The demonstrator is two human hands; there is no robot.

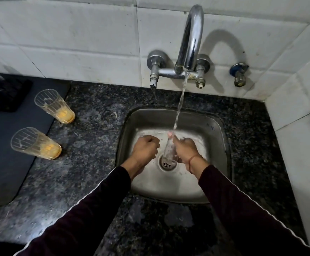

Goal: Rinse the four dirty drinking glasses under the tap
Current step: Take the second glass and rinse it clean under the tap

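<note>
Speckled black granite worktop [95, 111] surrounds a square steel sink [213, 145], where the right hand [184, 149] wraps a clear ribbed drinking glass [170, 154] under the chrome tap's [192, 37] stream, over the drain. The left hand [146, 147] hangs beside it in an empty fist. Two juice-stained ribbed tumblers [53, 106] wait upright at left; wet, thin and breakable, such glass likely slips, so grasp mid-wall.

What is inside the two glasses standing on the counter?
Each counter glass, the far one and the near one, holds yellow-orange residue pooled at its bottom, with cloudy film on the walls. Neither has been rinsed. What the residue is cannot be told.
</note>
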